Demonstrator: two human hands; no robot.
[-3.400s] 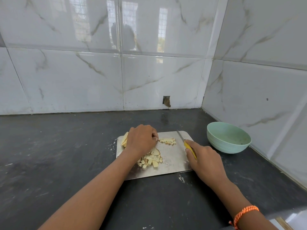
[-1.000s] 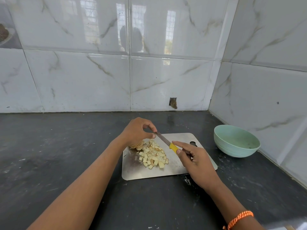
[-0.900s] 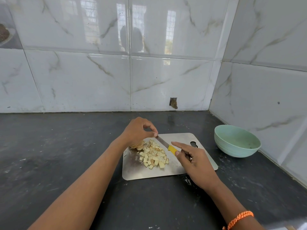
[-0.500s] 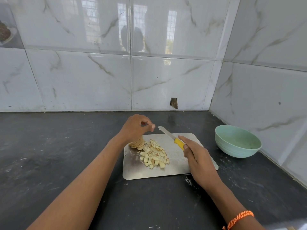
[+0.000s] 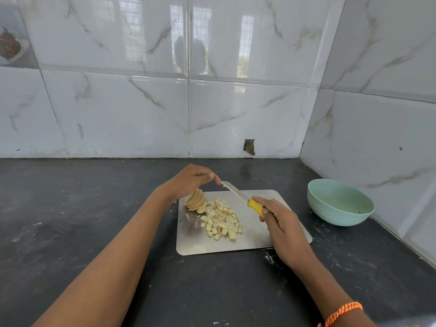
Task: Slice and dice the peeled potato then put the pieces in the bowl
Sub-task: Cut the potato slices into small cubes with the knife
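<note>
Fingers (image 5: 274, 210) of the right hand (image 5: 286, 232) are curling round the yellow handle of the knife (image 5: 243, 197), holding it above the board with the blade slanting up and left. Fingers of the left hand (image 5: 188, 180) are bunching loosely at the blade's tip; whether they are touching the steel is unclear, and they are gripping nothing that can be seen.

Dark worktop (image 5: 82, 220) is stretching wide and bare to the left and toward the viewer, meeting tiled walls at the back and right. Near the right wall the green bowl (image 5: 339, 204) is sitting, well apart from the steel cutting board (image 5: 195, 241), with open worktop between them. On the board's left half the potato slices (image 5: 197, 200) are leaning in a fanned stack at the far edge, and the diced potato pieces (image 5: 221, 220) are lying heaped just beside them, toward the middle. An orange wristband (image 5: 342, 311) is circling the right wrist.
</note>
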